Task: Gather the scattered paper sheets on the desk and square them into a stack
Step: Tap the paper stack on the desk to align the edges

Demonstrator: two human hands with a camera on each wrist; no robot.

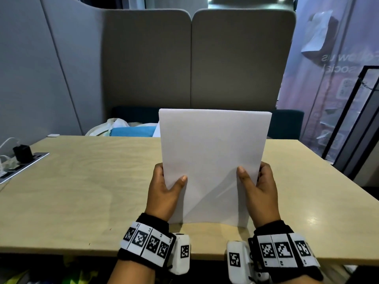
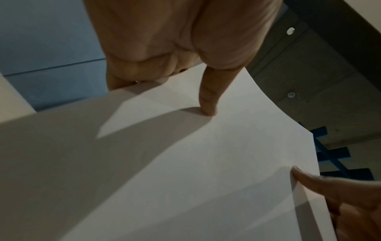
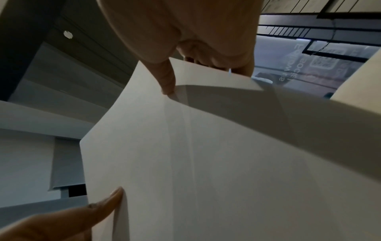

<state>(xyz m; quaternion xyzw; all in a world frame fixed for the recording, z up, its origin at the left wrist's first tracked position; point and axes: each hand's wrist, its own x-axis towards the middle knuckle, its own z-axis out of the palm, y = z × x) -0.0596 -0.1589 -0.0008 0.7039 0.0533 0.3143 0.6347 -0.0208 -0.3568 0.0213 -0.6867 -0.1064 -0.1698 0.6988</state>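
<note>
A stack of white paper sheets (image 1: 213, 152) stands upright on its bottom edge on the wooden desk (image 1: 82, 191), near the front middle. My left hand (image 1: 166, 187) grips its left side, thumb on the front and fingers behind. My right hand (image 1: 256, 185) grips the right side the same way. In the left wrist view the paper stack (image 2: 185, 163) fills the frame under my left hand (image 2: 185, 68). In the right wrist view my right hand (image 3: 185, 57) pinches the paper stack (image 3: 206, 154), and the top sheet shows a crease.
A power strip (image 1: 22, 162) with a black charger and white cables lies at the desk's left edge. Grey padded partitions (image 1: 190, 64) rise behind the desk. A white bag and a blue item (image 1: 131, 131) sit on the bench beyond the far edge.
</note>
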